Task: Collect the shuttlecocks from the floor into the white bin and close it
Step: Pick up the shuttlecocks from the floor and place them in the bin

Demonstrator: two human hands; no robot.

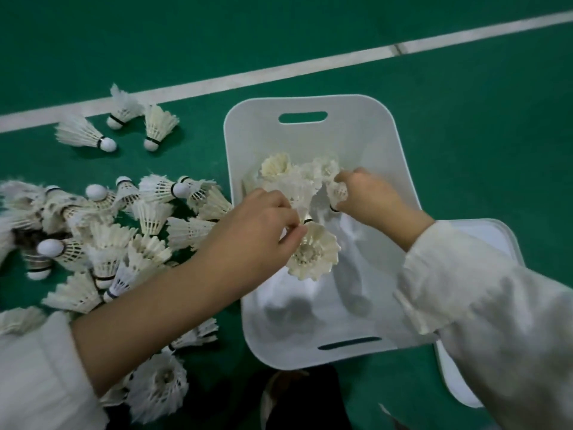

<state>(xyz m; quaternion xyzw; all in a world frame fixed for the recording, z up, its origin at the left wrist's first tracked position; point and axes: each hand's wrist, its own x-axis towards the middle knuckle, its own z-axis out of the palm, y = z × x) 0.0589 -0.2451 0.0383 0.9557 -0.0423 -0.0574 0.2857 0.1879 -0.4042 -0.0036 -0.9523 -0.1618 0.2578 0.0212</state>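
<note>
The white bin (384, 144) stands open on the green floor with handle slots at its far and near walls. Both hands are over it. My left hand (257, 231) pinches a feathered shuttlecock (313, 252), and more white shuttlecocks (297, 187) bunch just beyond its fingers. My right hand (369, 197) grips a small shuttlecock (338, 190) by its base. A pile of shuttlecocks (124, 231) lies on the floor left of the bin. Three more shuttlecocks (124, 122) lie apart near the court line.
The white lid (496, 243) lies on the floor at the bin's right side, partly under my right sleeve. A white court line (279, 71) runs diagonally across the green floor. A dark shoe (297, 398) shows at the bottom edge.
</note>
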